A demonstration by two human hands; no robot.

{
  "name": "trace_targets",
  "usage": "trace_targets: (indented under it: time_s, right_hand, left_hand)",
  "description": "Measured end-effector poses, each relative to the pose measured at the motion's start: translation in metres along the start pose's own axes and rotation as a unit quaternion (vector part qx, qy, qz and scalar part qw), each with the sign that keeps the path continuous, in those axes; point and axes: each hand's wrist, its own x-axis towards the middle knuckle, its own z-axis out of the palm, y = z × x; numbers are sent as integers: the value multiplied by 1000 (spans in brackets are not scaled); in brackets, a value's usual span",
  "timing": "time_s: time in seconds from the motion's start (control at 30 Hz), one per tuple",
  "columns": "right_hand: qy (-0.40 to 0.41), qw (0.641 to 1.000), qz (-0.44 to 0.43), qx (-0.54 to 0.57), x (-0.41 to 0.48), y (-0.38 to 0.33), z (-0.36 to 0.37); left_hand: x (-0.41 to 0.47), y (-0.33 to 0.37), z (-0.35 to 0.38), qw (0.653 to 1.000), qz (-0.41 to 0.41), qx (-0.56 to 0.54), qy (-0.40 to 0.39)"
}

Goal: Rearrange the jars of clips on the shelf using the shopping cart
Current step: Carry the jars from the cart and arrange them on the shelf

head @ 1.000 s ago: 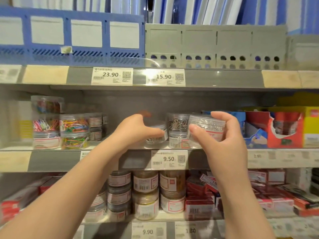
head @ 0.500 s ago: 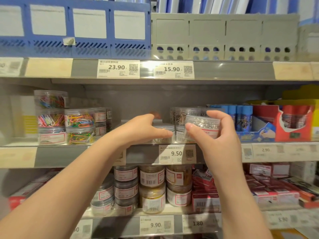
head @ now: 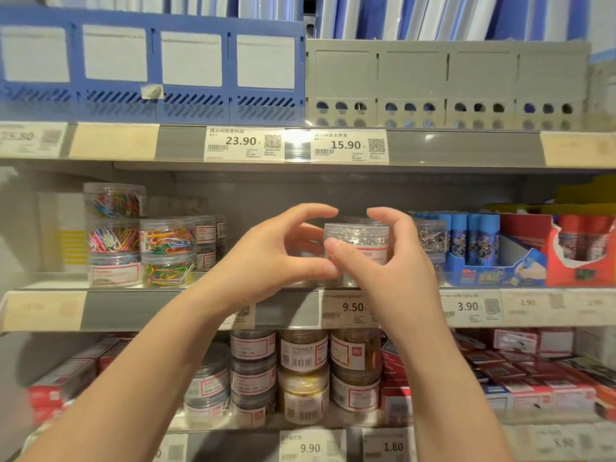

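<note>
My right hand (head: 383,261) grips a clear jar of silver clips (head: 363,236), thumb on its front and fingers round its far side. The jar sits on top of a lower jar (head: 345,280) on the middle shelf (head: 140,308); that lower jar is mostly hidden behind my hands. My left hand (head: 273,258) curls round the lower jar from the left, thumb on its front and index finger arched above. Jars of coloured clips (head: 168,251) stand stacked at the left, and another jar of silver clips (head: 431,236) stands just right. No shopping cart is in view.
A box of blue glue sticks (head: 473,241) and a torn red carton (head: 580,251) fill the shelf's right. More labelled jars (head: 303,358) and red boxes (head: 520,378) sit on the shelf below. Blue and grey file racks (head: 446,81) stand above.
My right hand has carried its jar left and down onto the jar under my left hand. The left index finger has lifted off. The view has moved closer.
</note>
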Motion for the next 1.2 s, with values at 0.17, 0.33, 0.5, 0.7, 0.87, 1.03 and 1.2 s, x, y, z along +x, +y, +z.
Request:
trace_targets:
  time_s: [0.17,0.33,0.5,0.7,0.87,1.03,1.2]
  right_hand:
    - [-36,999,-2,28,2,-9,10]
    - [-41,999,-13,29,4,-6,22]
    - [-13,999,-13,47,4,-2,22]
    - [87,993,-31,71,3,4,13]
    - [106,990,-34,87,1,5,9]
    - [116,988,-43,89,-1,6,5]
    - [110,988,-43,97,-3,6,3]
  left_hand:
    - [-1,-4,-11,992,-22,-106,-59]
    - [0,-12,-21,985,-43,-152,-63]
    - [3,-20,-34,984,-75,-156,-40]
    - [18,-36,-45,988,-142,-66,4]
    - [27,-39,-45,984,-173,-22,17]
    - [38,-43,-48,976,-214,16,21]
    - [51,-50,-41,962,-245,121,-21]
